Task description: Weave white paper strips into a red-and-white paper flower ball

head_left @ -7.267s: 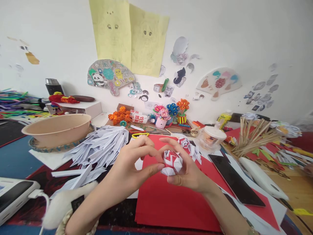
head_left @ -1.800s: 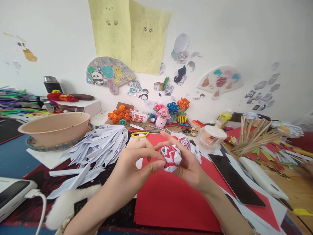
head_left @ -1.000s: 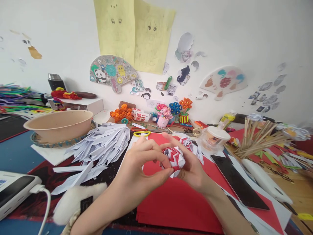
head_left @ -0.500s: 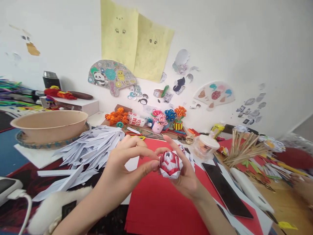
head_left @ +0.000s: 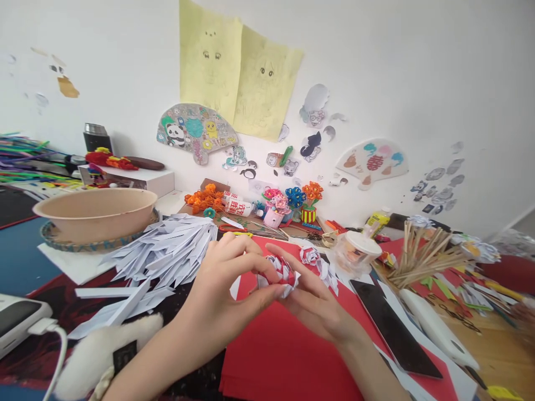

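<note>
Both my hands hold a small folded paper ball (head_left: 279, 273) of red and white zigzag pieces, just above a red paper sheet (head_left: 288, 351). My left hand (head_left: 228, 292) pinches its left side with thumb and fingers curled over the top. From the right, my right hand (head_left: 311, 301) cups it with the fingers stretched under and behind it. Another red and white paper piece (head_left: 312, 257) lies on the sheet just beyond.
A heap of white folded paper strips (head_left: 163, 253) lies to the left, with a tan bowl (head_left: 96, 211) behind it. To the right are a black phone (head_left: 390, 326), a lidded plastic cup (head_left: 357, 250) and wooden sticks (head_left: 422, 253). A power bank with cable (head_left: 19, 328) sits near left.
The paper ball has come down and turned in my hands, which now close lower over the red sheet. The view has shifted slightly.
</note>
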A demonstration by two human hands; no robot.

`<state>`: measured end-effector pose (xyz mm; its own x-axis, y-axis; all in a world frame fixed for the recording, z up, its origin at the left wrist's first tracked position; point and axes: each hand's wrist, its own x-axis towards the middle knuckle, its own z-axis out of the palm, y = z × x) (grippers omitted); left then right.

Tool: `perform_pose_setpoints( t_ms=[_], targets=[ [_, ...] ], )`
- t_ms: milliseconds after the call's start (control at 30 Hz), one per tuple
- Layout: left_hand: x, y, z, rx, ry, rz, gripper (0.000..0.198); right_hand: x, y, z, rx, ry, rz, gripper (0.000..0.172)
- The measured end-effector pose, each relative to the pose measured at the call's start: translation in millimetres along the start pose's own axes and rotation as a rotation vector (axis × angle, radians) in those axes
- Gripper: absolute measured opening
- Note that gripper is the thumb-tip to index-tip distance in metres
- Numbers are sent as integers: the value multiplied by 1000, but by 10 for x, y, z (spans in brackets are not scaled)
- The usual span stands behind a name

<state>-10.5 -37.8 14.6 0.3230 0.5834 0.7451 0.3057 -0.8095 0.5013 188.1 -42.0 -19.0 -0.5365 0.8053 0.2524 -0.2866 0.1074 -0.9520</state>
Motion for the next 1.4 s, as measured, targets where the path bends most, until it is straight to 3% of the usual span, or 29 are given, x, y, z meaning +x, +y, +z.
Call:
perform_pose_setpoints(
  t_ms=[200, 400, 733, 1067, 1133, 1300, 1400],
  targets=[
    [3, -2, -15, -69, -1, -27, 6, 9, -32, -29, -85, 39, -38, 72],
    [42, 37, -57, -149, -92, -110, 11, 1, -17, -49, -99, 55, -25, 68],
    [54, 38, -90, -74, -166, -83, 13, 12, -40, -71, -287, 41, -46, 69],
    [11, -2, -101, 247, -34, 185, 15, 21, 29, -26, -165, 80, -68, 62],
    [26, -7, -110, 165, -27, 134, 14, 21, 20, -28, -171, 90, -82, 62],
    [90, 13, -125, -168, -153, -221, 17, 12, 1, -42, -223, 71, -99, 62],
    [104, 30, -123, -254, -200, -305, 20, 8, -5, -47, -246, 52, -116, 61]
  ],
)
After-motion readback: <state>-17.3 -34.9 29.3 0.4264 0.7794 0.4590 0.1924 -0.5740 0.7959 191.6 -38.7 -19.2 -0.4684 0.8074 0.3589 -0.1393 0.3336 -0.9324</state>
